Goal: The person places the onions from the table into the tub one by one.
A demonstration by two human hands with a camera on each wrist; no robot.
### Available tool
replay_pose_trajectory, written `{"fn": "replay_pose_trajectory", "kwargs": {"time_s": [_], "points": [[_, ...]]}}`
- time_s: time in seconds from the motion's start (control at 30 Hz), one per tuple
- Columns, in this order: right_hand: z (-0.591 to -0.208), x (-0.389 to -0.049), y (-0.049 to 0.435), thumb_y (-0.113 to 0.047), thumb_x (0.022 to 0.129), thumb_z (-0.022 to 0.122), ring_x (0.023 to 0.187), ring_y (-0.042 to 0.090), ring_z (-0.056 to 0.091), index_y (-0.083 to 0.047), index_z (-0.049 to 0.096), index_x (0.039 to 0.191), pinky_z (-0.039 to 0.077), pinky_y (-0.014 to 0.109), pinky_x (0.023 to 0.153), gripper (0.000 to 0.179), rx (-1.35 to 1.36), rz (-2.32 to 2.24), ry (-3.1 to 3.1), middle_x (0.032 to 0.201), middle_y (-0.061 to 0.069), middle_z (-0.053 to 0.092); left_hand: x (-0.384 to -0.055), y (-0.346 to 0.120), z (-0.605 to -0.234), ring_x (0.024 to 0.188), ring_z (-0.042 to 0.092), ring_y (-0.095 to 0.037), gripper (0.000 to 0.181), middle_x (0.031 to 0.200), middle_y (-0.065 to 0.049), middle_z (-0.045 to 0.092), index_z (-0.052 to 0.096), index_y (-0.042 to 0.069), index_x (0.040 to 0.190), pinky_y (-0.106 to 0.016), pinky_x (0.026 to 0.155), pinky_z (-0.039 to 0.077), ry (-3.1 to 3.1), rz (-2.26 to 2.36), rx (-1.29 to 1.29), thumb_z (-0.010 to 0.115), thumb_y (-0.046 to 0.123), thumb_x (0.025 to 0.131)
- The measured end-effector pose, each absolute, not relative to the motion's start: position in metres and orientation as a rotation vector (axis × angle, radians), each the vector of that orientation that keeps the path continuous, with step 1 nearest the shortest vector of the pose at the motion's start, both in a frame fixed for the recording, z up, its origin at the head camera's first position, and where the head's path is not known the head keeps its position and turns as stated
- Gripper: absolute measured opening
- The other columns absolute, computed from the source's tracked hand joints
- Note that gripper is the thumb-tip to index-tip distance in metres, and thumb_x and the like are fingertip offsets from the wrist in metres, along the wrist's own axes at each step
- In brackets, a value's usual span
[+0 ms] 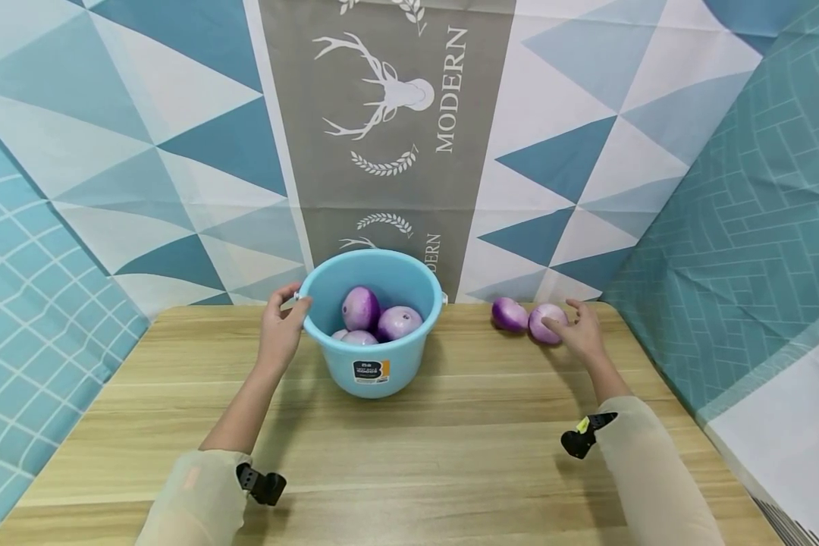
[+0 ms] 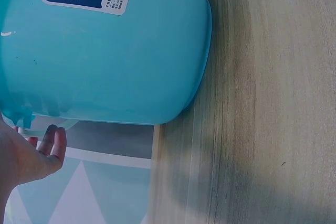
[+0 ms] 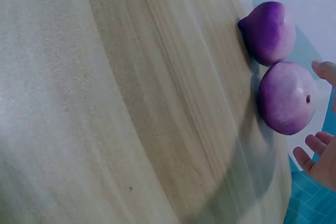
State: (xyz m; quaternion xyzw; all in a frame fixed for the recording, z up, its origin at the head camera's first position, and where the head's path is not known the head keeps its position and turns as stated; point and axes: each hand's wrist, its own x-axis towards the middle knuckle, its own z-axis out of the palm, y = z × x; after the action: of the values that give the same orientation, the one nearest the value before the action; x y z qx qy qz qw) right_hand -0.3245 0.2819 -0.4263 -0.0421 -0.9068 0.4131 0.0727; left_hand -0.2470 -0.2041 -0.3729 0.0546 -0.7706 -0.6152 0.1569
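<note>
A light blue bucket (image 1: 375,371) stands upright on the table, holding several purple onions (image 1: 399,323). My left hand (image 1: 283,326) is at the left side of its rim, thumb and forefinger at the handle's ear. In the left wrist view, the other fingers (image 2: 59,145) curl beside the thin handle. Two more onions lie side by side near the table's back edge, right of the bucket. My right hand (image 1: 582,334) is spread at the right-hand onion (image 1: 546,324), its thumb overlapping it in the head view. The left-hand onion (image 1: 509,314) touches its neighbour.
The wooden table (image 1: 409,470) ends against a patterned cloth wall (image 1: 566,159) behind. Tile-patterned cloth (image 1: 27,364) flanks the left side, and a teal cloth (image 1: 744,250) the right. Small black cameras (image 1: 262,484) sit at both sleeve cuffs.
</note>
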Motion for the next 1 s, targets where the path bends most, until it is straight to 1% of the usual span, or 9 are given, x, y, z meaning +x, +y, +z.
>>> {"fn": "replay_pose_trajectory", "kwargs": {"time_s": [0.17, 0.37, 0.47, 0.57, 0.77, 1.0], "points": [[-0.43, -0.327, 0.279, -0.031, 0.085, 0.068, 0.127, 0.049, 0.035, -0.001, 0.02, 0.147, 0.033, 0.056, 0.104, 0.084, -0.154, 1.252, -2.733, 0.146, 0.033, 0.023, -0.248, -0.205, -0.373, 0.115, 0.051, -0.026, 0.05, 0.144, -0.009, 0.038, 0.042, 0.009, 0.136, -0.014, 0.073, 0.046, -2.2, -1.76, 0.164, 0.049, 0.034, 0.094], [-0.434, -0.331, 0.274, -0.029, 0.082, 0.07, 0.134, 0.047, 0.023, -0.003, 0.017, 0.148, 0.025, 0.057, 0.109, 0.089, -0.182, 1.239, -2.737, 0.147, 0.033, 0.021, -0.247, -0.205, -0.373, 0.116, 0.051, -0.026, 0.05, 0.144, -0.008, 0.037, 0.042, 0.01, 0.137, -0.013, 0.073, 0.046, -2.193, -1.773, 0.161, 0.049, 0.034, 0.094], [-0.437, -0.332, 0.273, -0.028, 0.081, 0.071, 0.135, 0.048, 0.021, -0.005, 0.014, 0.149, 0.024, 0.059, 0.109, 0.092, -0.202, 1.25, -2.732, 0.147, 0.033, 0.019, -0.247, -0.205, -0.372, 0.116, 0.05, -0.027, 0.05, 0.145, -0.008, 0.037, 0.042, 0.01, 0.137, -0.012, 0.072, 0.046, -2.19, -1.775, 0.156, 0.049, 0.034, 0.094], [-0.44, -0.332, 0.271, -0.027, 0.079, 0.072, 0.135, 0.048, 0.021, -0.005, 0.012, 0.15, 0.025, 0.059, 0.108, 0.095, -0.216, 1.261, -2.717, 0.148, 0.032, 0.018, -0.246, -0.204, -0.372, 0.117, 0.05, -0.027, 0.05, 0.144, -0.009, 0.037, 0.041, 0.01, 0.137, -0.012, 0.072, 0.046, -2.193, -1.777, 0.152, 0.05, 0.033, 0.094], [-0.448, -0.335, 0.266, -0.025, 0.077, 0.075, 0.134, 0.045, 0.024, -0.002, 0.013, 0.149, 0.025, 0.057, 0.109, 0.098, -0.169, 1.241, -2.704, 0.148, 0.03, 0.022, -0.246, -0.204, -0.372, 0.116, 0.051, -0.026, 0.049, 0.143, -0.008, 0.038, 0.042, 0.011, 0.137, -0.013, 0.073, 0.046, -2.198, -1.768, 0.158, 0.049, 0.033, 0.094], [-0.452, -0.335, 0.261, -0.021, 0.078, 0.074, 0.13, 0.045, 0.03, 0.005, 0.02, 0.144, 0.027, 0.056, 0.107, 0.089, -0.173, 1.187, -2.719, 0.142, 0.032, 0.029, -0.247, -0.204, -0.372, 0.117, 0.05, -0.027, 0.049, 0.144, -0.009, 0.037, 0.041, 0.01, 0.137, -0.012, 0.073, 0.046, -2.201, -1.766, 0.145, 0.049, 0.033, 0.094]]}}
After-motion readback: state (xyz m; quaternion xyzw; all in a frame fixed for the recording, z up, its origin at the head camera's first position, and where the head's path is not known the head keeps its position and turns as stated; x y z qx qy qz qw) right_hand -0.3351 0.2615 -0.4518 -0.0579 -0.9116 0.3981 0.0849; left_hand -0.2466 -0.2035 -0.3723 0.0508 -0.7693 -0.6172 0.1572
